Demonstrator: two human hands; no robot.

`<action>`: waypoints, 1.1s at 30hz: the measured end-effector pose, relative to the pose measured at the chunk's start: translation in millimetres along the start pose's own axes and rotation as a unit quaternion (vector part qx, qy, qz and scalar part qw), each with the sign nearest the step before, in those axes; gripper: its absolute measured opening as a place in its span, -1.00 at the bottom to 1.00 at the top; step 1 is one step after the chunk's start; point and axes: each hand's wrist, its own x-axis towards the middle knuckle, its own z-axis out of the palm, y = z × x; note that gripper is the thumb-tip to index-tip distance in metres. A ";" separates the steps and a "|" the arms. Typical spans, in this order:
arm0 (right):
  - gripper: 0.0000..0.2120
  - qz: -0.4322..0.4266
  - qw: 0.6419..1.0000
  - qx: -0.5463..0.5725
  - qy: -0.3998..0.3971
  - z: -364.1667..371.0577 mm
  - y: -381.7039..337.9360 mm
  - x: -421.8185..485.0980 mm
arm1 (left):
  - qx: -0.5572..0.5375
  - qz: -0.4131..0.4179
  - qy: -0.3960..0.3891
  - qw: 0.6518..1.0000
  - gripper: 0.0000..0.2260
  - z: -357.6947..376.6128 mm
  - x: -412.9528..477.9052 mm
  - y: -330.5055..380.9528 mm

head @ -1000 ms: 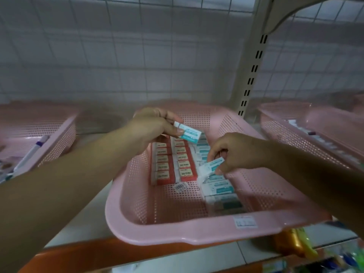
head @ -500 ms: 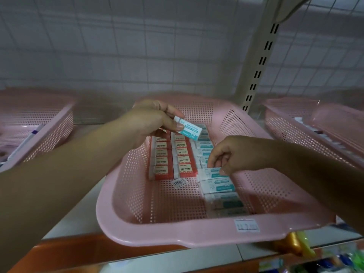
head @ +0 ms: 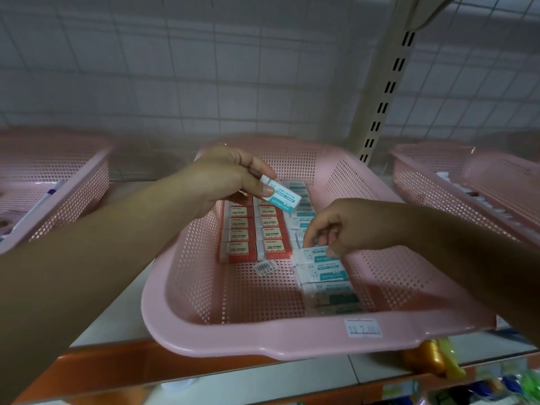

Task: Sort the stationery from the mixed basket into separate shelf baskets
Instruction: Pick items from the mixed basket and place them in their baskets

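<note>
The left hand (head: 222, 179) is pinching a teal eraser (head: 282, 195) above the pink basket (head: 263, 337); the right hand (head: 347, 226) is pinching another teal eraser (head: 314, 255) lying in its row.

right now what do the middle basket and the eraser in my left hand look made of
Middle basket: pink moulded plastic, smooth slightly glossy rim, walls punched with small holes. Eraser pinched in the left hand: white block, probably rubber or vinyl, in a teal and white printed paper sleeve.

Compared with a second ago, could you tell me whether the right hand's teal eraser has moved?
Yes. The teal eraser went from tilted up to lying flat in the teal row, beside the front red erasers in the pink basket.
</note>
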 end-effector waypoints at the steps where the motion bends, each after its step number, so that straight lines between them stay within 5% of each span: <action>1: -0.68 0.002 1.000 -0.001 0.001 0.0 -0.2 -0.3 | 0.002 0.001 -0.003 1.000 -0.84 -0.1 -0.3 0.0; 6: -0.73 0.001 0.991 0.038 0.125 -2.2 0.1 -3.9 | -0.007 0.000 -0.023 1.000 -0.85 1.1 -2.9 0.4; 8: -0.73 -0.011 0.973 0.112 0.202 -5.9 -1.5 -5.9 | -0.018 -0.006 -0.026 0.999 -0.86 2.5 -3.6 0.7; 12: -0.81 -0.065 0.926 0.306 0.213 -10.1 -8.1 -11.4 | -0.030 0.007 -0.044 0.999 -0.86 5.6 -4.6 2.1; 16: -0.93 -0.080 0.931 0.278 0.224 -9.1 -7.0 -11.3 | -0.039 0.037 -0.060 0.997 -0.86 8.7 -8.5 4.6; 19: -0.94 -0.028 0.946 0.217 0.238 -8.8 -1.2 -7.5 | 0.065 0.067 -0.041 0.995 -0.90 12.0 -8.0 2.6; 24: -0.91 0.035 0.974 0.116 0.191 -3.8 4.9 -1.3 | 0.447 0.109 -0.130 0.879 -0.78 23.5 -4.1 -8.9; 28: -0.90 0.042 0.979 0.084 0.183 -0.2 5.8 4.8 | 0.512 0.110 -0.179 0.833 -0.75 26.4 -3.6 -13.2; 33: -0.85 0.028 0.985 0.050 0.164 2.6 7.2 9.2 | 0.524 0.120 -0.180 0.824 -0.73 25.7 -2.3 -14.9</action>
